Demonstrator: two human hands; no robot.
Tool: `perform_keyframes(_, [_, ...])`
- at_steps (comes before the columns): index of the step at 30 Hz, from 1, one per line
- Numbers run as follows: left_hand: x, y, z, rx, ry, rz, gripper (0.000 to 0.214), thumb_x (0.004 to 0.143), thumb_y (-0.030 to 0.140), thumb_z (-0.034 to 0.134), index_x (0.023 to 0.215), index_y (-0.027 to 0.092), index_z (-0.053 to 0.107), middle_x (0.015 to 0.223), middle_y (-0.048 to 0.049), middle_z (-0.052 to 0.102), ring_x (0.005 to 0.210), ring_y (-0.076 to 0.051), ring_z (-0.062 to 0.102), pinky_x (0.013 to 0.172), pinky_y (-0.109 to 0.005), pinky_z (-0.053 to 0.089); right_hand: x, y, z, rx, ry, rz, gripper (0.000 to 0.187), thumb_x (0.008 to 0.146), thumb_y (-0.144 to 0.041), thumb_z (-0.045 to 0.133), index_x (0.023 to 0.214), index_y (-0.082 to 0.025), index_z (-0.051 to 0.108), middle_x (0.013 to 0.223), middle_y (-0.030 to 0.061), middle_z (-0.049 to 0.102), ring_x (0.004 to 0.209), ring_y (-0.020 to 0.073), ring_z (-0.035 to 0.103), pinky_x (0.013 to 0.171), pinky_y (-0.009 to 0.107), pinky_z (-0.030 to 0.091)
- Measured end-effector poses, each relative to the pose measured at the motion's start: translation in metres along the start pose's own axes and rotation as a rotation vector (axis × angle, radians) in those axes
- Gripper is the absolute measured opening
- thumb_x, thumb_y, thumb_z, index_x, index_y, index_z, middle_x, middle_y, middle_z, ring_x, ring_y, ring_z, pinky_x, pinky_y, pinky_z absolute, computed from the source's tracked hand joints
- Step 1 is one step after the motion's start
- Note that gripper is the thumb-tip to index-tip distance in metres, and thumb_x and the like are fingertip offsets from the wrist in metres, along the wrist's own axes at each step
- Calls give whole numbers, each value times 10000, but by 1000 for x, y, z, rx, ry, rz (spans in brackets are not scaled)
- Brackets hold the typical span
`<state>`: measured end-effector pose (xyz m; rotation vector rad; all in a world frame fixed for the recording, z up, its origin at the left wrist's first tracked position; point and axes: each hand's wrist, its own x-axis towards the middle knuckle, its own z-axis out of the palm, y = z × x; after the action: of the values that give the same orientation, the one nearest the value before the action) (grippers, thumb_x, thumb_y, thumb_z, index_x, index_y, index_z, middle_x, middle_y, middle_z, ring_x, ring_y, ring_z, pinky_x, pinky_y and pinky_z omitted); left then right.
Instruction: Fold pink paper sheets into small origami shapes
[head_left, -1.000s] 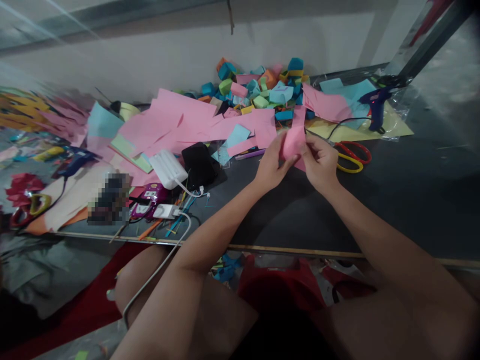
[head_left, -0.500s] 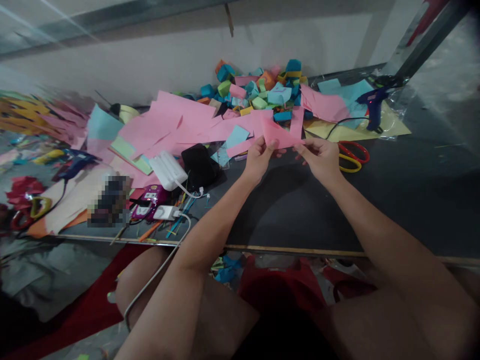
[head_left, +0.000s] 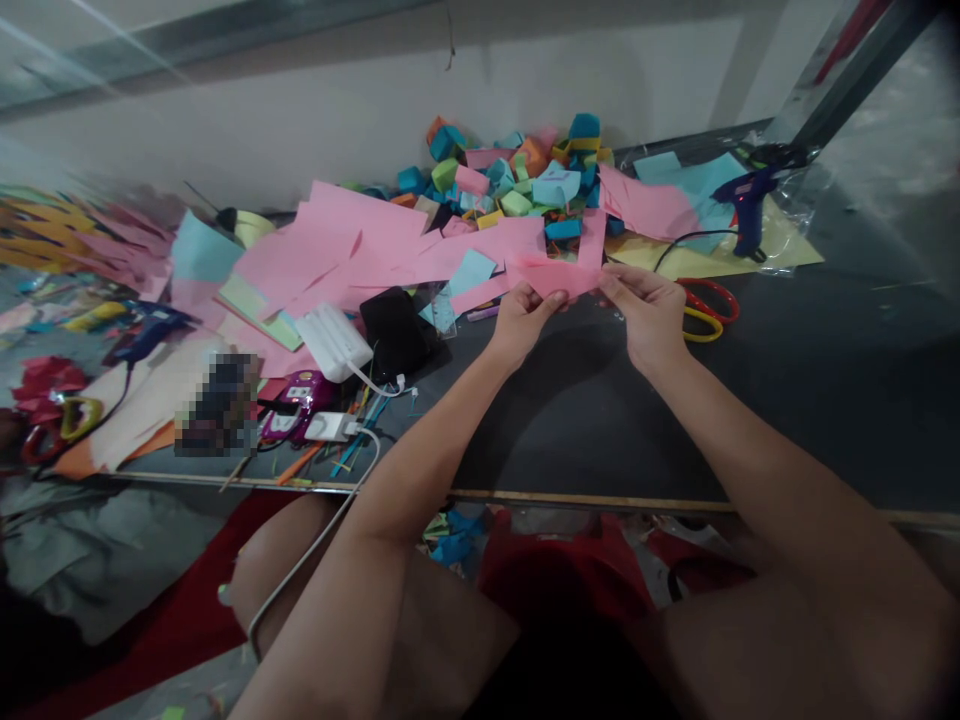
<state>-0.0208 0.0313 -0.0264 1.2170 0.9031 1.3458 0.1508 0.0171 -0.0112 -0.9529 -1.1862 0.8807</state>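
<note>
A small pink paper piece (head_left: 559, 275) is held between both my hands above the dark tabletop (head_left: 787, 400). My left hand (head_left: 521, 322) pinches its left end with thumb and fingers. My right hand (head_left: 646, 310) pinches its right end. The paper looks spread flat and wide between them. Behind it lie loose pink sheets (head_left: 352, 245) and a heap of small folded paper boxes (head_left: 517, 175) in blue, green, orange and pink.
Red and yellow scissors (head_left: 705, 305) lie just right of my right hand. A blue glue gun (head_left: 746, 205) stands on yellow paper at the back right. A white power bank (head_left: 334, 340), a black pouch (head_left: 394, 330) and cables sit at the left.
The pink paper, bunched between my hands a second ago, has been unfolded and stretched out flat. My hands moved apart and slightly away from me.
</note>
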Motion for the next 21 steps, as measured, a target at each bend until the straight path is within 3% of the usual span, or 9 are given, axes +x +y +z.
perform_keyframes(10, [-3, 11, 5, -11, 13, -52, 206, 819, 278, 825, 884, 174, 659, 799, -13, 763, 771, -134, 752, 801, -288, 567, 2, 6, -2, -38, -16, -12, 522, 741, -663, 802, 1097, -282, 776, 962, 28, 803, 900, 225, 771, 776, 402, 672])
perform_keyframes(16, [-4, 11, 7, -5, -6, -53, 237, 822, 325, 830, 856, 179, 647, 747, -10, 766, 745, -133, 752, 763, -266, 566, 2, 5, -3, -34, -22, -26, 500, 754, -648, 804, 1090, -279, 775, 971, 38, 800, 889, 237, 770, 754, 418, 673])
perform_keyframes(21, [-4, 13, 6, -7, -17, -69, 170, 863, 256, 792, 867, 163, 650, 764, -36, 776, 758, -147, 761, 779, -289, 561, 1, 4, -3, -61, -12, -20, 497, 759, -646, 802, 1089, -275, 774, 972, 36, 803, 888, 236, 771, 767, 421, 673])
